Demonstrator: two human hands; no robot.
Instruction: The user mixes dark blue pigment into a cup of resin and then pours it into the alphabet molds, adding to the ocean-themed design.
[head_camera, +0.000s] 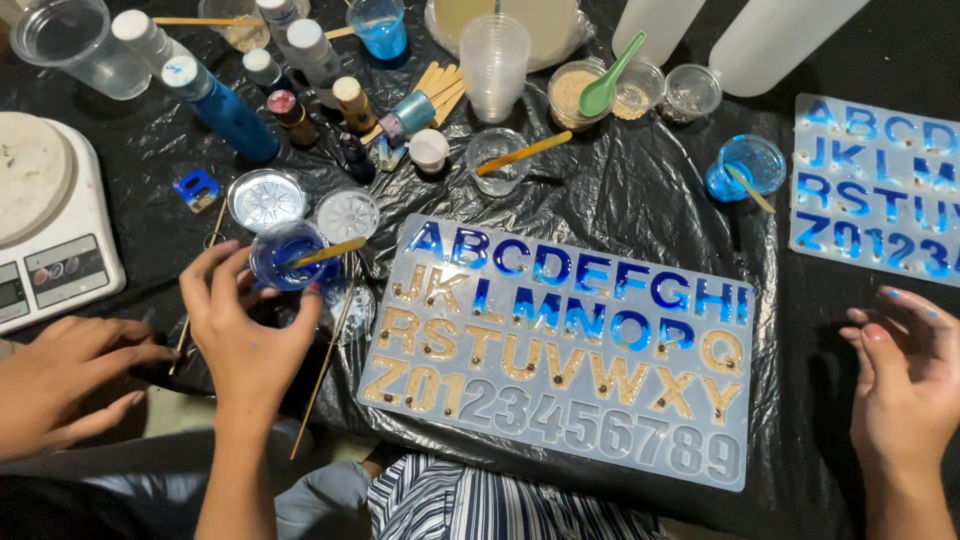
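My left hand (248, 330) grips a small clear cup of blue liquid (285, 255) with a wooden stir stick (328, 252) resting in it, just left of a clear letter-and-number mould (560, 350). The mould's upper rows hold blue fill and its lower letters hold golden fill. My right hand (905, 385) hovers over the black plastic sheet (640, 190) to the mould's right, fingers loosely apart, blue stains on them, holding nothing.
Another person's hand (70, 385) lies flat at the left, near a white scale (50, 220). A second blue-filled mould (875, 185) sits at the right. Bottles, stacked cups (494, 65), a green spoon (608, 80), round moulds (266, 198) and long sticks crowd the back and left.
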